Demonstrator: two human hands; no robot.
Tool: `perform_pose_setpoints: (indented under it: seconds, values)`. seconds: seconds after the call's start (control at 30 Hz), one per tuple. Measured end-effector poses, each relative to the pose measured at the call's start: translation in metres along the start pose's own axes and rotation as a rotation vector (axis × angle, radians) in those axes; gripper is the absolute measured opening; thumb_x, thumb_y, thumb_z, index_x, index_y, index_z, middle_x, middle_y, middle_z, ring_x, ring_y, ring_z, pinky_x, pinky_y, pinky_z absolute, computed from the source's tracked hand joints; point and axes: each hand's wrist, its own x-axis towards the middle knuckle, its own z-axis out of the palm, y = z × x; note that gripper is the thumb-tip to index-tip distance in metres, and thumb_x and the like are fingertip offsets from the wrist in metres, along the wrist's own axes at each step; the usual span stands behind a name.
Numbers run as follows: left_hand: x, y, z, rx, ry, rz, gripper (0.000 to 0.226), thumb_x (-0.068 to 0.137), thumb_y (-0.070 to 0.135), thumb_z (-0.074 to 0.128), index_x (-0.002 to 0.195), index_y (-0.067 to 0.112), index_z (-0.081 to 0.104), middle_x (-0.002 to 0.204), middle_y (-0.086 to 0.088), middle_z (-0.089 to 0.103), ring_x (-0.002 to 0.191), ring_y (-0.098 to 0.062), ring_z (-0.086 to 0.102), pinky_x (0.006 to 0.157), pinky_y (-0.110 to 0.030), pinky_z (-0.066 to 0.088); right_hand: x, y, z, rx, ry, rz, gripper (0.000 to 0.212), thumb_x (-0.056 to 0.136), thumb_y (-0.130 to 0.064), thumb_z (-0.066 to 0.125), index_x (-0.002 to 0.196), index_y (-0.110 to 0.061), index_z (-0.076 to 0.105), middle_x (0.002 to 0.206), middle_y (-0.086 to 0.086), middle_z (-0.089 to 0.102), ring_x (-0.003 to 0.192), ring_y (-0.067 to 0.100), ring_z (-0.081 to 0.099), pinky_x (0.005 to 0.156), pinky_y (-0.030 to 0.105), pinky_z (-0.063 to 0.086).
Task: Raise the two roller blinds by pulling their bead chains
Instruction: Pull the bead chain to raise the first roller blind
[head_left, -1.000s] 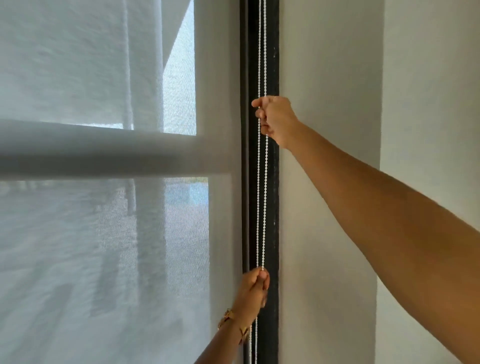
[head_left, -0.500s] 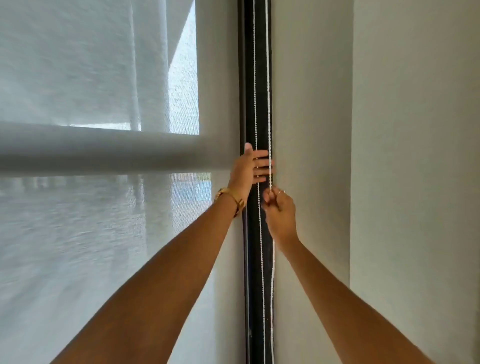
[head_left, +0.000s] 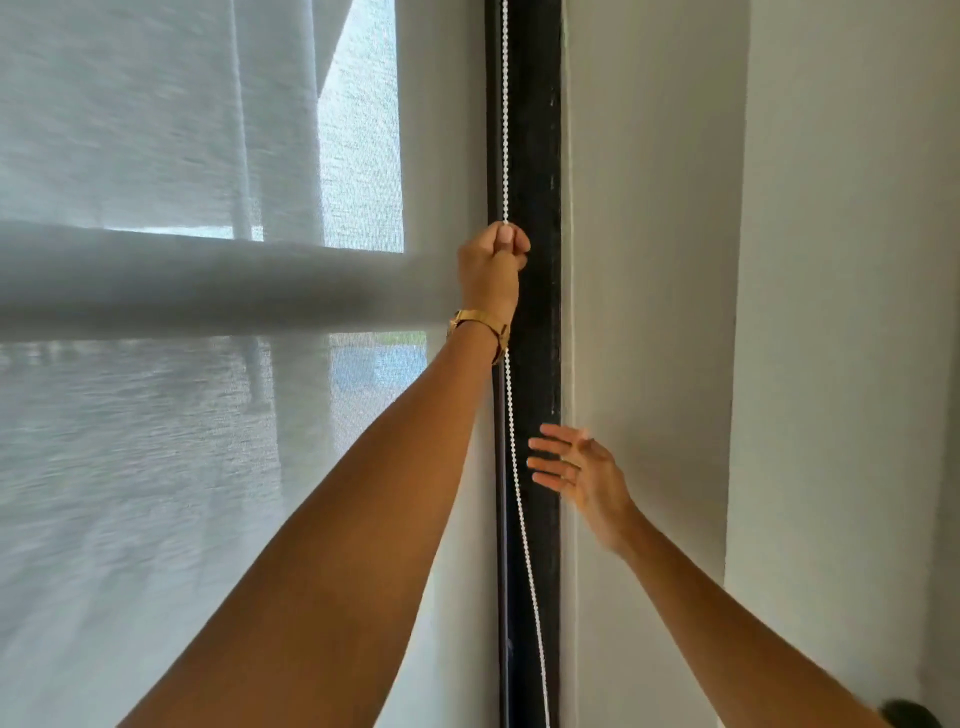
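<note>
A white bead chain (head_left: 505, 104) hangs down in front of the black window frame (head_left: 537, 156). My left hand (head_left: 491, 265), with a gold bracelet on its wrist, is closed around the chain at about mid-height of the view. Below that fist the chain (head_left: 524, 525) falls slack and drifts slightly right. My right hand (head_left: 582, 470) is lower and to the right of the chain, fingers spread, touching nothing. A sheer grey roller blind (head_left: 182, 130) covers the window on the left. A second white blind (head_left: 644, 260) hangs right of the frame.
A horizontal window bar (head_left: 208, 280) shows through the sheer fabric. A plain white wall (head_left: 841, 312) stands at the right. A dark round object (head_left: 911, 714) sits in the bottom right corner.
My left hand rose from low on the chain and closed on it higher up. My right hand came down along the chain, let go, and now hangs open beside it.
</note>
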Motion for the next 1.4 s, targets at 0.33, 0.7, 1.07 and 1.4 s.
perform_pose_setpoints:
  seconds: [0.33, 0.7, 1.07, 1.4]
  values:
    - [-0.119, -0.084, -0.051, -0.068, -0.185, -0.367, 0.044, 0.099, 0.017, 0.036, 0.060, 0.020, 0.057, 0.040, 0.015, 0.043, 0.035, -0.004, 0.032, 0.035, -0.013, 0.026, 0.074, -0.133, 0.041, -0.131, -0.067, -0.156, 0.041, 0.102, -0.026, 0.026, 0.127, -0.007, 0.052, 0.113, 0.006, 0.066, 0.108, 0.025, 0.063, 0.095, 0.038, 0.051]
    - [-0.182, -0.144, -0.113, -0.070, -0.394, -0.558, 0.047, 0.100, 0.018, 0.034, 0.065, 0.025, 0.064, 0.045, 0.011, 0.044, 0.037, -0.003, 0.032, 0.036, -0.014, 0.027, 0.080, -0.148, 0.137, -0.132, 0.069, -0.289, 0.037, 0.095, -0.005, 0.027, 0.071, -0.017, 0.053, 0.055, -0.005, 0.041, 0.040, 0.002, 0.037, 0.040, 0.018, 0.030]
    - [-0.019, -0.038, -0.109, -0.135, -0.382, -0.377, 0.047, 0.100, 0.042, 0.026, 0.100, 0.014, 0.064, 0.096, -0.006, 0.066, 0.086, -0.019, 0.063, 0.076, -0.032, 0.054, 0.061, -0.098, 0.148, -0.235, 0.303, -0.520, 0.038, 0.084, 0.007, 0.030, 0.061, -0.018, 0.046, 0.058, 0.000, 0.043, 0.051, 0.008, 0.040, 0.044, 0.019, 0.035]
    - [0.037, 0.032, -0.087, 0.012, -0.481, -0.294, 0.055, 0.098, 0.047, 0.027, 0.130, 0.007, 0.048, 0.113, -0.012, 0.062, 0.094, -0.026, 0.064, 0.078, -0.035, 0.054, 0.006, 0.042, 0.112, -0.181, 0.330, -0.299, 0.041, 0.094, -0.001, 0.033, 0.061, -0.019, 0.046, 0.051, -0.003, 0.037, 0.042, 0.005, 0.030, 0.040, 0.017, 0.026]
